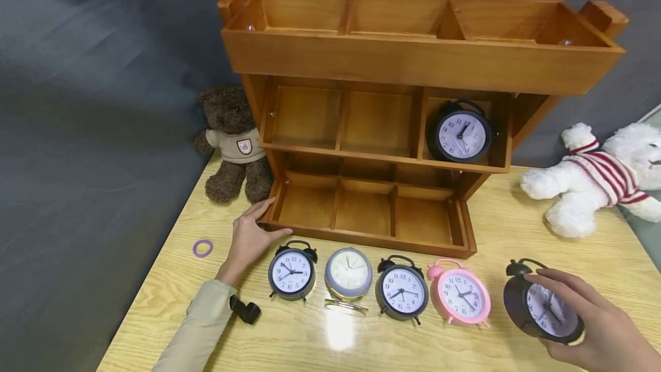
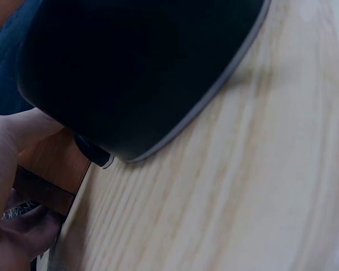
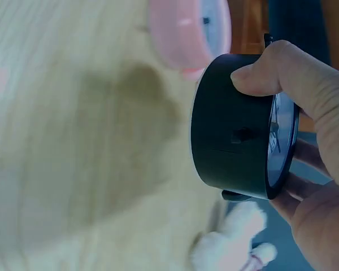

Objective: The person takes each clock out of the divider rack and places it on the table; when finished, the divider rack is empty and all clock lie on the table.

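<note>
At the right front of the table my right hand [image 1: 604, 320] grips a black alarm clock [image 1: 547, 306] by its round case. In the right wrist view the thumb presses the side of that black case, and the clock is tilted above the tabletop. My left hand [image 1: 253, 240] rests at the lower left corner of the wooden shelf [image 1: 372, 238], with fingers along its side and the thumb at its front edge. Beside this hand stands another black alarm clock [image 1: 291, 271], whose dark case fills much of the left wrist view.
Along the table front stand a grey clock [image 1: 348, 274], a dark alarm clock [image 1: 402, 290] and a pink alarm clock [image 1: 461, 293]. A black clock [image 1: 463, 135] sits in the shelf's right middle compartment. A brown bear [image 1: 231, 148], white bear [image 1: 594, 179] and purple ring [image 1: 202, 248] lie around.
</note>
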### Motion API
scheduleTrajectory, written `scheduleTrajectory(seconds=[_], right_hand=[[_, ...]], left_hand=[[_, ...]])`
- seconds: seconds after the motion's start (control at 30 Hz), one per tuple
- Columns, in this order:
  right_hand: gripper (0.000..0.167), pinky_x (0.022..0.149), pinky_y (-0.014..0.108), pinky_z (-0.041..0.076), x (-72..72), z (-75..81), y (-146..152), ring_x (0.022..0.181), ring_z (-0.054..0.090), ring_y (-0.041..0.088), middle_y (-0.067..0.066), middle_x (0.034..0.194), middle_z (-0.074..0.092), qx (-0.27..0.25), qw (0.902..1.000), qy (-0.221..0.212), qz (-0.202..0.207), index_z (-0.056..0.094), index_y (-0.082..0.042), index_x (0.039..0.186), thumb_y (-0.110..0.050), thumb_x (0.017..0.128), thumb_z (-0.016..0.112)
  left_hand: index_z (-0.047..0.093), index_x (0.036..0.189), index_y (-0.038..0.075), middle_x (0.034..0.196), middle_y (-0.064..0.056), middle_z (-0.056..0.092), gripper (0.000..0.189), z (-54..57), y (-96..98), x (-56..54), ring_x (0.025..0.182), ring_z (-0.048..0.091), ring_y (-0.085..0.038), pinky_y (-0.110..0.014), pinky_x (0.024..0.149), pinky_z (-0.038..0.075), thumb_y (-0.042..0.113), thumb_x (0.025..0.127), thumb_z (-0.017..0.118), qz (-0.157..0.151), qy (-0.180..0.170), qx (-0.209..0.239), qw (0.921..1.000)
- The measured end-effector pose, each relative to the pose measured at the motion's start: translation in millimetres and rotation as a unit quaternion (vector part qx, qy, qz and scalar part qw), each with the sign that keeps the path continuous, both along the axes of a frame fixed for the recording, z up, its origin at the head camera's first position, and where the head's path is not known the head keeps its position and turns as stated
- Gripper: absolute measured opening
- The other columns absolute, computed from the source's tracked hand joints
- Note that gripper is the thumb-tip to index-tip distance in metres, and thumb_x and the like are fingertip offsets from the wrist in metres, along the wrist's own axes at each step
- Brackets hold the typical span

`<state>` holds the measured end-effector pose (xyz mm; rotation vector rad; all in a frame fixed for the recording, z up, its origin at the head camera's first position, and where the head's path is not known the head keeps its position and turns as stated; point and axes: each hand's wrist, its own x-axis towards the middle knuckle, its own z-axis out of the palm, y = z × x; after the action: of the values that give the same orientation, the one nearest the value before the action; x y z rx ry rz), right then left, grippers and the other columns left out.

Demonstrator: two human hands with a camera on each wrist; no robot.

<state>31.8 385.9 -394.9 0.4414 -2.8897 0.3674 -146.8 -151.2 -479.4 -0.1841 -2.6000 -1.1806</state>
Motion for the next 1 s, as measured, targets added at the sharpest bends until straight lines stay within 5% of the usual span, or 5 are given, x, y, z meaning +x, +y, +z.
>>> scheduleTrajectory(seconds=[0.23, 0.47, 0.7, 0.87, 1.0], right_hand=[[0.102, 0.068, -0.003, 0.028, -3.8, -30.3, 7.9, 0.104, 0.027, -0.023, -0.02, 0.125, 0.043, -0.03, 0.999, 0.002, 0.033, 0.061, -0.016, 0.123, -0.017, 0.026, 0.094], [0.1, 0.066, 0.003, 0.035, -4.1, -46.4, 10.7, 0.097, 0.04, -0.015, -0.019, 0.123, 0.044, -0.031, 0.9987, -0.027, 0.029, 0.061, -0.018, 0.123, -0.017, 0.029, 0.095], [0.099, 0.07, 0.002, 0.035, -5.5, -54.4, 11.6, 0.109, 0.022, -0.025, -0.017, 0.125, 0.044, -0.022, 0.9973, -0.049, 0.05, 0.06, -0.02, 0.126, -0.028, 0.035, 0.096], [0.104, 0.072, 0.011, 0.043, -6.4, -50.1, 10.8, 0.117, 0.02, -0.022, -0.005, 0.129, 0.045, -0.017, 0.9961, -0.071, 0.05, 0.056, -0.021, 0.132, -0.03, 0.037, 0.097], [0.112, 0.075, 0.023, 0.046, -14.8, -22.6, 2.0, 0.131, 0.013, -0.018, 0.0, 0.142, 0.041, -0.03, 0.9967, -0.062, 0.043, 0.048, -0.019, 0.141, -0.028, 0.041, 0.097]], left_hand=[[0.062, 0.131, 0.014, 0.132, -0.019, 0.06, 0.083, -1.0, -0.2, 1.4, 0.123, 0.056, -0.038, -0.049, 0.106, 0.044, 0.032, 0.057, 0.094, 0.002, -0.01, -0.001, 0.9999], [0.062, 0.131, 0.013, 0.131, -0.018, 0.061, 0.082, -0.7, 1.1, 0.8, 0.123, 0.057, -0.037, -0.048, 0.105, 0.045, 0.033, 0.057, 0.094, -0.002, -0.005, -0.005, 1.0], [0.063, 0.13, 0.014, 0.13, -0.018, 0.062, 0.082, -1.9, 3.3, -1.9, 0.121, 0.058, -0.037, -0.047, 0.104, 0.047, 0.035, 0.057, 0.094, -0.009, -0.001, -0.007, 0.9999], [0.062, 0.131, 0.014, 0.131, -0.018, 0.061, 0.081, -3.4, 0.9, -0.6, 0.121, 0.058, -0.037, -0.048, 0.103, 0.047, 0.034, 0.058, 0.093, -0.01, -0.004, -0.008, 0.9999], [0.063, 0.13, 0.014, 0.13, -0.018, 0.062, 0.081, -2.0, -1.7, -1.6, 0.121, 0.058, -0.036, -0.048, 0.103, 0.047, 0.033, 0.058, 0.094, -0.004, -0.001, -0.007, 1.0]])
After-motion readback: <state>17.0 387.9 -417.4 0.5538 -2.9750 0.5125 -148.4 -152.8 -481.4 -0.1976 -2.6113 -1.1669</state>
